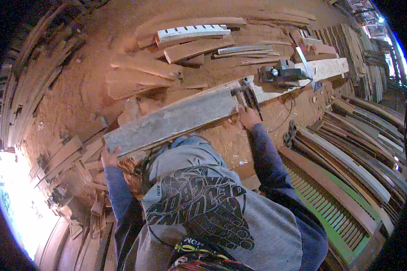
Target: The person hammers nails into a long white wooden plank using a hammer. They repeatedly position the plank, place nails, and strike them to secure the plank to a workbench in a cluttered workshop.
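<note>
A long grey wooden board (176, 116) lies at a slant across the workbench in front of my body. My left hand (109, 156) is closed on its left end, with the thumb on top. At the board's right end, my right hand (248, 117) has its fingers curled in beside a dark clamp (250, 97). What those fingers hold is hidden, and a thin pale loop hangs below them. Farther right on the bench rests a black power tool (282, 72). Next to it, a metal square (305, 67) stands tilted.
Behind the bench, several loose boards and a pale notched strip (193, 31) lie on sawdust. Stacked planks (36, 77) line the far left. Offcuts (65, 158) heap up near my left arm. At right are a green slatted panel (323, 203) and long strips (348, 153).
</note>
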The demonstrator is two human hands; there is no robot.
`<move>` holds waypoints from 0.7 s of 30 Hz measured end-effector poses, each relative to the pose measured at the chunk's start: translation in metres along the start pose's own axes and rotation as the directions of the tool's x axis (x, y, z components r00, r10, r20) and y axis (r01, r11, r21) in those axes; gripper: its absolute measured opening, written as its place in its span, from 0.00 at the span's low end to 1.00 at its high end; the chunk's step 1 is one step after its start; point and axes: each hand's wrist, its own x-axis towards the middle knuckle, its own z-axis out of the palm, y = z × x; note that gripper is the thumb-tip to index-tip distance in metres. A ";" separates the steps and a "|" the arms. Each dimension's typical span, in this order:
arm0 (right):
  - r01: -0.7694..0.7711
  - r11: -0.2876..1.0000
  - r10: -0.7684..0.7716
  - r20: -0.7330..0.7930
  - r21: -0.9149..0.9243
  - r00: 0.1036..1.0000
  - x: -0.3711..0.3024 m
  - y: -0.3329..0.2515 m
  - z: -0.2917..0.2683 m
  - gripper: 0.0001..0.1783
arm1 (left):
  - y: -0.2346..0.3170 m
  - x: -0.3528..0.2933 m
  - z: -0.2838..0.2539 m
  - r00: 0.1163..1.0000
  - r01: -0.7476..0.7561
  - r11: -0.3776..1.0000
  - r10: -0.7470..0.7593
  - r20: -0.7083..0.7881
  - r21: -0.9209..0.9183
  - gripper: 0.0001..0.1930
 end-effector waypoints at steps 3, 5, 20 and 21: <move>-0.216 0.843 0.147 0.176 0.492 0.973 -0.003 0.006 -0.007 0.28 | -0.012 0.003 0.006 1.000 0.023 0.933 -0.027 -0.006 -0.360 0.38; -0.192 0.692 0.174 0.096 0.696 0.980 -0.003 0.003 -0.006 0.26 | -0.010 -0.001 0.004 0.997 0.035 0.933 -0.009 0.074 -0.357 0.37; -0.217 0.972 0.203 0.132 0.095 0.970 -0.021 -0.025 -0.014 0.28 | 0.033 -0.015 -0.012 0.996 -0.033 0.918 0.064 0.067 -0.394 0.32; -0.271 0.956 0.244 0.205 0.115 0.948 -0.018 -0.024 -0.012 0.28 | 0.036 -0.017 -0.015 0.994 -0.047 0.921 0.082 0.072 -0.388 0.31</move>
